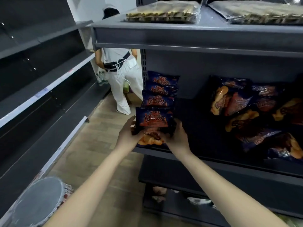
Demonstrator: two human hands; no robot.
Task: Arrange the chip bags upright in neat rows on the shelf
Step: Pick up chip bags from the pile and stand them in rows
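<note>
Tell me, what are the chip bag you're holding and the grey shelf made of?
The chip bag looks like thin glossy plastic film: it shines and crinkles where the left hand and right hand hold it. The shelf is probably painted metal: flat, matte dark grey, with thin straight edges and a slotted post.

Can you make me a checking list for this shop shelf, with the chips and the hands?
Surface: dark grey shelf.
Job's things: row of chip bags upright at the left end; jumbled pile of chip bags at right.
Clutter: clear snack packs on the upper shelf.
Grippers: left hand and right hand both grip the front chip bag.
Cables: thin white cord at the waist of the person in white.
Surroundings: grey shelving at left; wooden floor.
</note>
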